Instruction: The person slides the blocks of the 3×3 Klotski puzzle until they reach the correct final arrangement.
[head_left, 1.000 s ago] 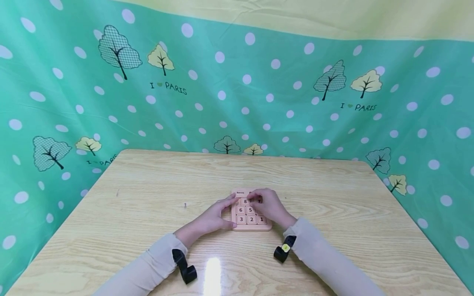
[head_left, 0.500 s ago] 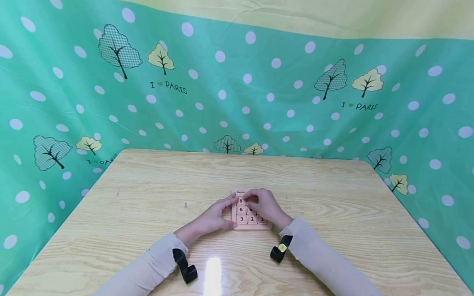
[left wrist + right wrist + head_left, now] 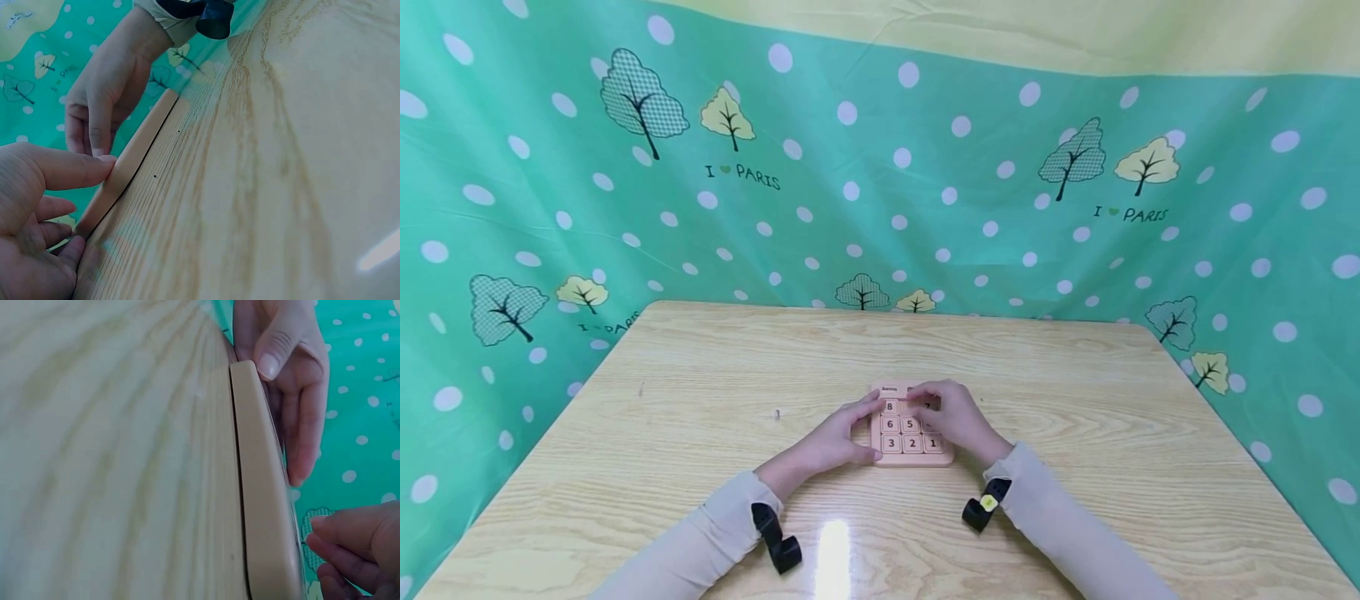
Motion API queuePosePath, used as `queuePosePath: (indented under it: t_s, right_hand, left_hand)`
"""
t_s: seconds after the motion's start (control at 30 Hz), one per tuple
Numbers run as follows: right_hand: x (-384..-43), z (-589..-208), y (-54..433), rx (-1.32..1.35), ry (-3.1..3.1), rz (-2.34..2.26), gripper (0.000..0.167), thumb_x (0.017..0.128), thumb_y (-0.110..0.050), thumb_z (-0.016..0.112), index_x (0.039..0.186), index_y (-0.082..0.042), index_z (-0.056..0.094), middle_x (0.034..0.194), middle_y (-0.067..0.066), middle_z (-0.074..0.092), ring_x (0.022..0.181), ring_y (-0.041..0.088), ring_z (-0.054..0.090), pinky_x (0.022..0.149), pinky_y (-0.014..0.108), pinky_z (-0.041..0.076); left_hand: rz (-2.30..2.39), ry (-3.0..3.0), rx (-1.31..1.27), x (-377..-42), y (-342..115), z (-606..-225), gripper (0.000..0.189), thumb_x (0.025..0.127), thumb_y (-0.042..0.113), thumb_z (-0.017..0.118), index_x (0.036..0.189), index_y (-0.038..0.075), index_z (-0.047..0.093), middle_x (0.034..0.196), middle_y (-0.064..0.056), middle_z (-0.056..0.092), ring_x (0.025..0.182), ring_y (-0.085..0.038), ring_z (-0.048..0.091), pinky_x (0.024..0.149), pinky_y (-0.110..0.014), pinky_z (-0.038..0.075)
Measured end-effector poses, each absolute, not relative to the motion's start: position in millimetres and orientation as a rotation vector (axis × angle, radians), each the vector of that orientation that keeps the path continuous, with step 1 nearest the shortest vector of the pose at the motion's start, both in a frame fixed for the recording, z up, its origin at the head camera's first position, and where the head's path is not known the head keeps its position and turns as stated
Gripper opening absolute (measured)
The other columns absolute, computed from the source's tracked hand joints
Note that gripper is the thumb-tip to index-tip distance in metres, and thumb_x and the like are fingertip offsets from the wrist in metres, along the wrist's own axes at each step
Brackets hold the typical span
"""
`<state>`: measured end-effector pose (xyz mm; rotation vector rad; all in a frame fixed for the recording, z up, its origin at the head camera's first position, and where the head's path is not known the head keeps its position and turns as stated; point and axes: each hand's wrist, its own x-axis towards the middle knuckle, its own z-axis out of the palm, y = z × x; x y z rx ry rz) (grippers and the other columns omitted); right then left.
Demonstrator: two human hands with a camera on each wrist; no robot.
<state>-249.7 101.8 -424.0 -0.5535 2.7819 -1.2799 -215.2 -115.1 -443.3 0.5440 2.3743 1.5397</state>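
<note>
A pink number slide puzzle lies flat on the table in the head view, its tiles marked with black digits. My left hand holds it by the left side, thumb at the lower corner and fingers toward the upper one. In the left wrist view the left thumb presses the puzzle's edge. Over the upper right tiles is my right hand, thumb and index finger bent with a small gap between them, fingertips at the top row. Tile 8 sits at the row's left; the right hand partly covers tile 7.
The wooden table extends around the puzzle, with a small dark mark left of it. A green dotted curtain hangs behind and at both sides. Black straps with cameras sit on both wrists.
Tile 8 has slid left into the top row's left corner. The right hand moved left over the top row, then back right, uncovering tile 7 again. The left hand has stayed put.
</note>
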Motion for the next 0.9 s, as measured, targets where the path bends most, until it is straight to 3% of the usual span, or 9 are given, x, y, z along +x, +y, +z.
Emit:
queuePosePath:
  t_s: [0.9]
  right_hand:
    - [-254, -428, 132, -0.478, 2.840, -1.219, 0.021, 0.081, 0.002, 0.067, 0.099, -0.008, 0.072, 0.104, 0.006, 0.069, 0.101, 0.025, 0.061, 0.091, 0.042, 0.049]
  left_hand:
    - [1.572, 2.342, 0.555, -217, -116, -447, 0.081, 0.071, 0.005, 0.076, 0.142, 0.002, 0.039, 0.156, -0.008, 0.020, 0.143, -0.032, 0.012, 0.115, -0.051, 0.008]
